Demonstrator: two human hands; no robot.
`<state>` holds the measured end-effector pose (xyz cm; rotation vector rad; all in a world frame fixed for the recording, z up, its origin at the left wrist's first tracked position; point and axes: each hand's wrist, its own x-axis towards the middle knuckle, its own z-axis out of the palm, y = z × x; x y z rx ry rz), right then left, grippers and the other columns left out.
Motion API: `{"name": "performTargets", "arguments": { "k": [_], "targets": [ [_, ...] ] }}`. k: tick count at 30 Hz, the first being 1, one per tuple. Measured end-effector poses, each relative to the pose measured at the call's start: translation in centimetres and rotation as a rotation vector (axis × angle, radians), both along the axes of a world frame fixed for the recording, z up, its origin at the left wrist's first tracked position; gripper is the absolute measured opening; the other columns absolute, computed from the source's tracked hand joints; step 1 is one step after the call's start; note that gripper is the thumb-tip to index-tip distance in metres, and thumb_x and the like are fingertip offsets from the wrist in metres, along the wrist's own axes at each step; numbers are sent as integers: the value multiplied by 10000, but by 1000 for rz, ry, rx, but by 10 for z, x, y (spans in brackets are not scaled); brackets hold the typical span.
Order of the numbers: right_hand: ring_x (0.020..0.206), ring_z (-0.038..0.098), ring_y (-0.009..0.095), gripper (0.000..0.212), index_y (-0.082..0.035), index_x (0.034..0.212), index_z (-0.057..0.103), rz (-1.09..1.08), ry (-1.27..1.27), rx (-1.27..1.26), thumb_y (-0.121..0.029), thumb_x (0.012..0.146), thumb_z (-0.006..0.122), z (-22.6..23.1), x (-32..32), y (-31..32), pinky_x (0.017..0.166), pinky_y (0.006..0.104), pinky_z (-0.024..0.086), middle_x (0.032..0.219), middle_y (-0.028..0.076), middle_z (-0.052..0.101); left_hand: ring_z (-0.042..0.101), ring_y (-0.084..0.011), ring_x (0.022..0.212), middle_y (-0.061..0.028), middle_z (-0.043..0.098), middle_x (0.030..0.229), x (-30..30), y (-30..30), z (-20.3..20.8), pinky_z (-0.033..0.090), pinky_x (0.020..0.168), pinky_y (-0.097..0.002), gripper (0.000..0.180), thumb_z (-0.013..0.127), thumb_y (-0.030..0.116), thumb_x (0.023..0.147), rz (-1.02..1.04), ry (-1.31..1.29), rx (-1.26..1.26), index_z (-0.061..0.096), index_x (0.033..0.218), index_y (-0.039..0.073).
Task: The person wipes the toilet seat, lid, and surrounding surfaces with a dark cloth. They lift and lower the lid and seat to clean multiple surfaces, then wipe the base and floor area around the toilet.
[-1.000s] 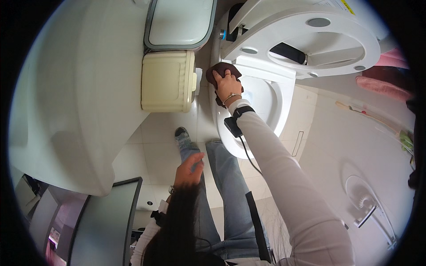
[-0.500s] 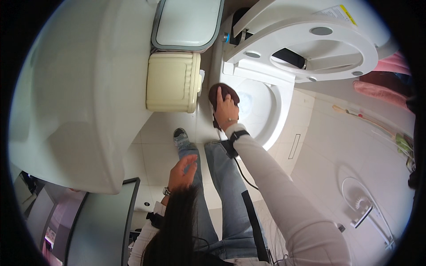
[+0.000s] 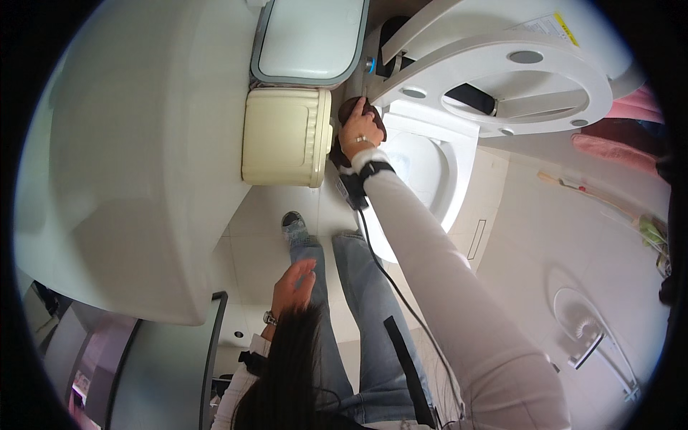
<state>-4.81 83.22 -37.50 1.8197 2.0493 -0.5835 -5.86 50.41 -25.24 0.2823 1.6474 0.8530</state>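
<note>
head view: right hand presses dark cloth against toilet rim.

Under the right hand the cloth is dark brown — against a white toilet bowl. Just left of that hand, the bin is cream. Near the left hand, jeans are faded blue — floor tiles white.

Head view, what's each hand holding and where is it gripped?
The right hand presses a dark brown cloth, bunched under its palm, against the toilet rim. The left hand holds nothing.
</note>
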Motion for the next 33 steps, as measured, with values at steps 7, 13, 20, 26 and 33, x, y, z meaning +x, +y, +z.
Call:
{"name": "performTargets", "arguments": {
  "k": [7, 13, 20, 26, 33],
  "targets": [
    [979, 633, 303, 631, -212, 1428, 324, 73, -13, 119, -167, 842, 554, -9, 15, -14, 736, 432, 516, 1160, 175, 563, 595, -196, 1069, -108, 641, 1127, -1, -3, -2, 444, 937, -318, 260, 574, 125, 907, 46, -48, -23, 588, 1148, 29],
    [978, 635, 275, 541, -163, 1457, 284, -65, -66, 40, -182, 937, 432, -1, -9, -5, 765, 414, 512, 1146, 130, 580, 598, -191, 1063, -107, 641, 1125, -5, 6, 1, 448, 931, -317, 261, 574, 142, 912, 53, -47, -12, 585, 1144, 23],
    [1239, 494, 297, 780, -66, 1486, 85, -293, 89, -215, -284, 880, 525, 5, -39, 30, 989, 393, 427, 1409, 199, 416, 598, -184, 1068, -104, 643, 1122, -16, -2, -13, 453, 929, -313, 265, 582, 125, 906, 59, -41, 29, 581, 1151, 25],
    [1254, 462, 347, 878, -84, 1492, 57, -146, 158, -314, -350, 826, 563, -10, -6, 38, 1041, 389, 386, 1385, 220, 436, 604, -194, 1066, -108, 643, 1123, -19, -16, -19, 451, 938, -312, 254, 575, 102, 904, 87, -14, -18, 579, 1144, 20],
    [1170, 527, 398, 895, -84, 1488, 15, -129, 167, -306, -336, 824, 559, -29, -13, 51, 1019, 408, 412, 1288, 245, 523, 606, -201, 1067, -115, 645, 1123, -21, -12, -23, 453, 939, -320, 252, 576, 114, 905, 110, -64, -3, 581, 1139, 18]
  ]
}}
